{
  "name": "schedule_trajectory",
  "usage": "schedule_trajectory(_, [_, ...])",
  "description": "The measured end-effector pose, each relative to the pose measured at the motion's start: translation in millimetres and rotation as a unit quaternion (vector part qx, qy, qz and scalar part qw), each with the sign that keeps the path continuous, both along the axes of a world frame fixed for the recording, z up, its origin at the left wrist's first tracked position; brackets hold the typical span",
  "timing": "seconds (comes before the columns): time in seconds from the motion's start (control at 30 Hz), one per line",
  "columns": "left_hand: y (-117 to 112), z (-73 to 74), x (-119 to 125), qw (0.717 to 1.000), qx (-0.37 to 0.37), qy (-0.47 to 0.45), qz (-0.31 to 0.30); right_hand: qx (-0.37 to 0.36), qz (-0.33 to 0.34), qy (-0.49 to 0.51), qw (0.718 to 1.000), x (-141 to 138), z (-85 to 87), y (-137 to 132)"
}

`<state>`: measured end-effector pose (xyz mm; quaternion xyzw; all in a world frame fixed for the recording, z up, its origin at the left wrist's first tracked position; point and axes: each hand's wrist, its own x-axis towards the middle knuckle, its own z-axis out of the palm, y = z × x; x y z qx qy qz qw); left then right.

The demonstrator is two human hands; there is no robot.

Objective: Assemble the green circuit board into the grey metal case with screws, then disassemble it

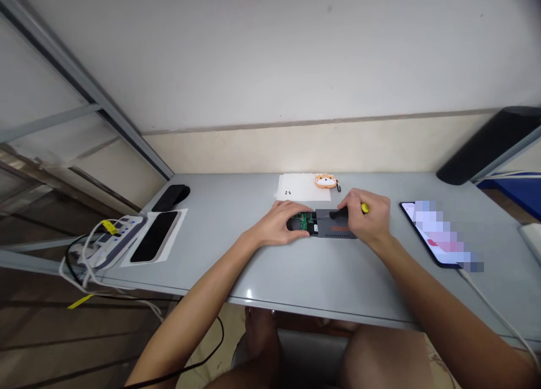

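Note:
A flat dark grey electronic device (pixel 337 227) lies on the desk, its left part uncovered. Green circuit board (pixel 304 220) shows there beside a black rounded part. My left hand (pixel 281 222) is closed round the left end, thumb and fingers on opposite edges. My right hand (pixel 368 215) is wrapped round a screwdriver (pixel 338 213) with a black and yellow handle, held low over the grey cover. Its thin shaft points left toward the exposed board; whether the tip touches anything is too small to tell.
Behind the device, white paper (pixel 302 186) bears several tiny dark screws (pixel 288 193) and an orange-and-white animal-face case (pixel 325 181). A lit phone (pixel 437 234) on a white cable lies right. Left are a dark phone (pixel 154 237), a black object (pixel 171 197) and a power strip (pixel 116 239).

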<state>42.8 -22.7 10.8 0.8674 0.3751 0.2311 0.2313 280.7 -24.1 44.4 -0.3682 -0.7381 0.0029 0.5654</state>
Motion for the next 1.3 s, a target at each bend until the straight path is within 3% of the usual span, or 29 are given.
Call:
schedule_trajectory(0.13, [0, -1.9, 2, 1.000, 0.009, 0.000, -0.008, -0.014, -0.006, -0.018, 1.000, -3, -0.2, 0])
schedule_trajectory(0.4, [-1, -3.8, 6, 1.000, 0.021, -0.009, -0.006, 0.025, 0.006, -0.025, 0.999, -4, 2.1, -1])
schedule_trajectory(0.57, [-2, -0.6, 4, 1.000, 0.015, -0.003, 0.005, -0.037, 0.023, -0.013, 0.999, -8, -0.5, -3])
schedule_trajectory(0.8, [-2, 1.0, 2, 1.000, 0.016, 0.002, 0.000, -0.223, 0.011, 0.015, 0.975, -13, 11.6, -2])
schedule_trajectory(0.97, [-2, 1.2, 1, 1.000, 0.029, 0.010, -0.008, -0.263, 0.045, -0.006, 0.964, -26, 29.3, 16])
schedule_trajectory(1.1, [-2, 2.1, -1, 0.999, 0.037, 0.007, -0.019, -0.268, 0.116, 0.026, 0.956, -39, 25.3, 29])
schedule_trajectory(1.17, [-2, 2.4, -2, 0.999, 0.039, 0.000, -0.025, -0.290, 0.175, 0.099, 0.935, -41, 17.7, 31])
schedule_trajectory(1.3, [-1, 2.0, -2, 0.999, 0.041, -0.007, -0.027, -0.364, 0.296, 0.244, 0.849, -38, 6.6, 28])
